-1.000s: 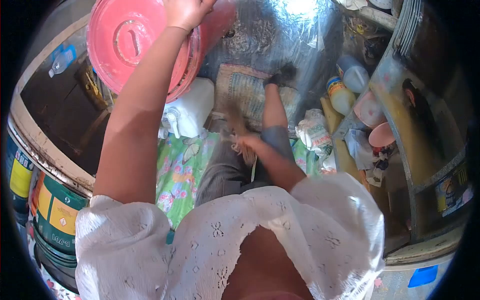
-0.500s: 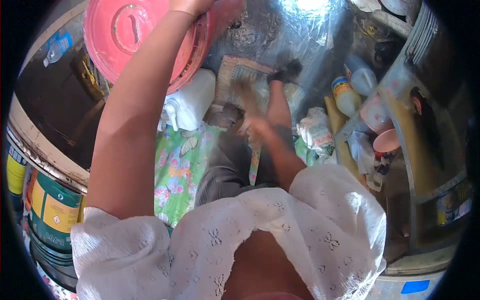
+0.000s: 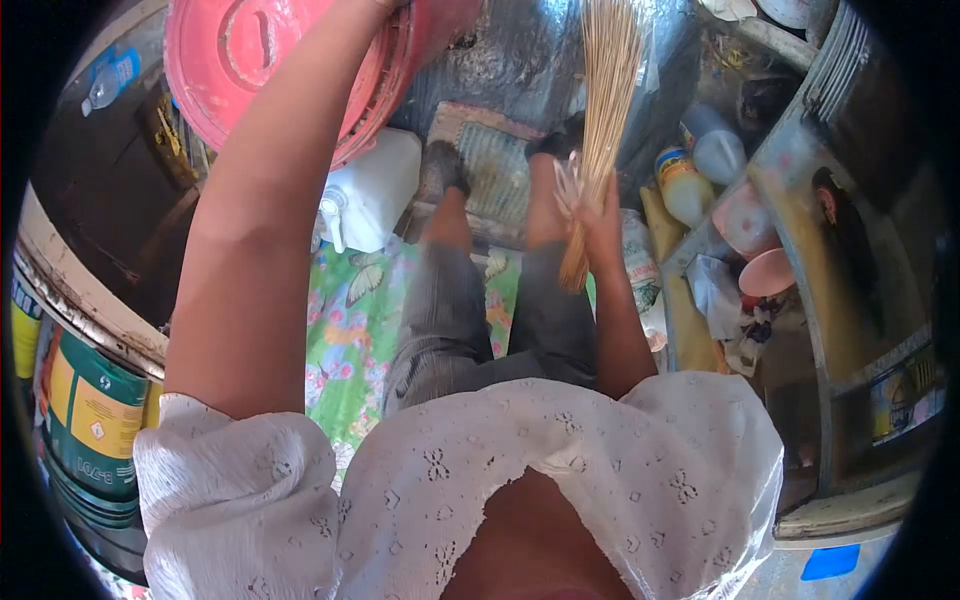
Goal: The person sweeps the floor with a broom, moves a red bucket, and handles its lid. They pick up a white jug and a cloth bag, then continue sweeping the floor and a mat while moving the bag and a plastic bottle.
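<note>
My right hand point(image 3: 600, 232) is closed around the lower bundled part of a stick broom point(image 3: 612, 80). The broom stands nearly upright, its long thin bristles spreading toward the top of the view and its short butt end below my fist. My left arm reaches across a red plastic bucket point(image 3: 225, 95) with a round lid. Only the edge of my left hand point(image 3: 390, 4) shows at the top border, beside the bucket's rim; its fingers are cut off from sight.
A white jug point(image 3: 375, 195) stands below the bucket. Between my feet lies a worn mat point(image 3: 495, 165). Bottles point(image 3: 690, 190) and a metal rack point(image 3: 815, 330) line the right side. A green bucket point(image 3: 95, 420) stands at left, under a round-edged surface point(image 3: 85, 290).
The broom has come into view upright in my right hand, which was blurred low between my legs and has moved right. My legs have spread, and my left hand has slipped mostly past the top edge.
</note>
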A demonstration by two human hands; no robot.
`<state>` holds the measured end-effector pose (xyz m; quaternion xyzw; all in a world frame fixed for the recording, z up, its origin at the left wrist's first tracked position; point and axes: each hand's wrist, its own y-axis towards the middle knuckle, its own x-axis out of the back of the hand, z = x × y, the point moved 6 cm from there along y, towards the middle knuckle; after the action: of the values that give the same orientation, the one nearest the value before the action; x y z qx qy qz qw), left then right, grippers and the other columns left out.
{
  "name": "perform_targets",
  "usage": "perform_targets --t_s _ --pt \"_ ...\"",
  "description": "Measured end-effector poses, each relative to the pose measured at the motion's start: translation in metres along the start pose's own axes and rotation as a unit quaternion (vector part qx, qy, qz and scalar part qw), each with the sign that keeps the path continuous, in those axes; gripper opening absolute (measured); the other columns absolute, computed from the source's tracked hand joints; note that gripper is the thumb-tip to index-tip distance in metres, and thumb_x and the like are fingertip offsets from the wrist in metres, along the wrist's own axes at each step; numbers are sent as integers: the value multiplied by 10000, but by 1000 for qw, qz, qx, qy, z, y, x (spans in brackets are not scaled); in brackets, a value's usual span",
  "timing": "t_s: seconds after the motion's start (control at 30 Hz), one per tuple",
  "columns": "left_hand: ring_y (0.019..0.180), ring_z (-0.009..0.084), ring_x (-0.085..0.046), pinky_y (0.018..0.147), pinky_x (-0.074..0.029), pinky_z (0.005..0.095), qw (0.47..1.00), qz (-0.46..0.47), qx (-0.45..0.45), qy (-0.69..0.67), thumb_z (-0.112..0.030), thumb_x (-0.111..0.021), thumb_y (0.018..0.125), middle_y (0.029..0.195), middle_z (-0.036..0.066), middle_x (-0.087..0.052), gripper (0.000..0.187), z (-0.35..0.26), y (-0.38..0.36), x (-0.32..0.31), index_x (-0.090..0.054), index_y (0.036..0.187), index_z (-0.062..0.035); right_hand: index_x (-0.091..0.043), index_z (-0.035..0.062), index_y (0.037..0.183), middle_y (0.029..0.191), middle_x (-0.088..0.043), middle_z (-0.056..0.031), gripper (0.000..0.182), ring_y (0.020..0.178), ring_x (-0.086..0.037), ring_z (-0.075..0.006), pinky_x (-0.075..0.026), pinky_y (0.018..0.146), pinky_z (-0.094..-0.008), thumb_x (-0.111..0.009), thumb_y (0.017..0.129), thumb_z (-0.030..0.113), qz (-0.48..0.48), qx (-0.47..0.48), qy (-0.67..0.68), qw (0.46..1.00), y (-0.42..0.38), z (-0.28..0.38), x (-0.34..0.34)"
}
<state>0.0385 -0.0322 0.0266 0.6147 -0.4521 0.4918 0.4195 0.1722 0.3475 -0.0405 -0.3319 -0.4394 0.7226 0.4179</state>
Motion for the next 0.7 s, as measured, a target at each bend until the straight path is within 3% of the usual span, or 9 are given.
perform_targets --t_s 0.17,0.27,0.33,0.47,0.53,0.57,0.63,0.7 --pt "1070 301 -402 942 -244 454 999 16 -4 29 -302 -564 687 987 67 -565 236 -4 -1 2 -601 705 -69 -88 98 1362 1131 -449 -153 790 738 -541 -177 -456 521 -244 -490 690 -4 -30 29 -35 999 -21 -10 7" --pt "1074 299 -398 939 -250 443 999 18 0 29 -313 -560 684 987 74 -565 264 -3 0 1 -609 730 -57 -114 97 1354 1097 -462 -145 782 739 -536 -177 -446 516 -261 -501 681 -1 42 -58 10 997 -45 -40 -8" --pt "1074 300 -398 941 -247 442 999 19 4 28 -316 -558 685 989 77 -564 274 -2 0 1 -611 741 -54 -133 95 1348 1081 -474 -128 771 748 -532 -178 -442 522 -260 -527 691 15 136 -129 -36 982 -62 -56 -21" --pt "1078 304 -396 948 -237 444 999 26 8 22 -325 -552 688 992 84 -564 293 -2 -1 0 -614 763 -48 -151 83 1343 1062 -488 -114 750 711 -532 -172 -437 516 -250 -542 705 19 149 -168 38 974 -74 -95 -44" --pt "1079 307 -395 950 -234 446 999 19 2 27 -325 -551 690 989 84 -564 294 -1 0 -2 -615 765 -48 -151 50 1337 1069 -487 -115 733 783 -530 -173 -456 584 -260 -544 718 23 161 -209 42 964 -73 -96 -51" --pt "1080 311 -394 950 -232 450 1000 11 1 21 -326 -549 692 983 88 -565 294 -1 0 -2 -612 757 -46 -151 50 1337 1069 -487 -115 733 783 -530 -173 -456 584 -260 -544 718 23 161 -210 42 963 -70 -105 -50" --pt "1080 314 -393 950 -230 454 1000 6 4 19 -326 -548 694 978 91 -565 294 -1 -2 0 -609 750 -44 -123 81 1349 1070 -485 -117 756 766 -531 -170 -466 598 -279 -541 721 26 106 -117 34 987 -60 -118 -37" --pt "1079 323 -392 947 -230 460 1000 28 13 -7 -323 -543 697 969 92 -565 286 -4 -1 2 -604 731 -45 -111 86 1352 1082 -482 -122 767 771 -535 -175 -469 614 -283 -547 722 35 116 -132 17 984 -66 -99 -35"
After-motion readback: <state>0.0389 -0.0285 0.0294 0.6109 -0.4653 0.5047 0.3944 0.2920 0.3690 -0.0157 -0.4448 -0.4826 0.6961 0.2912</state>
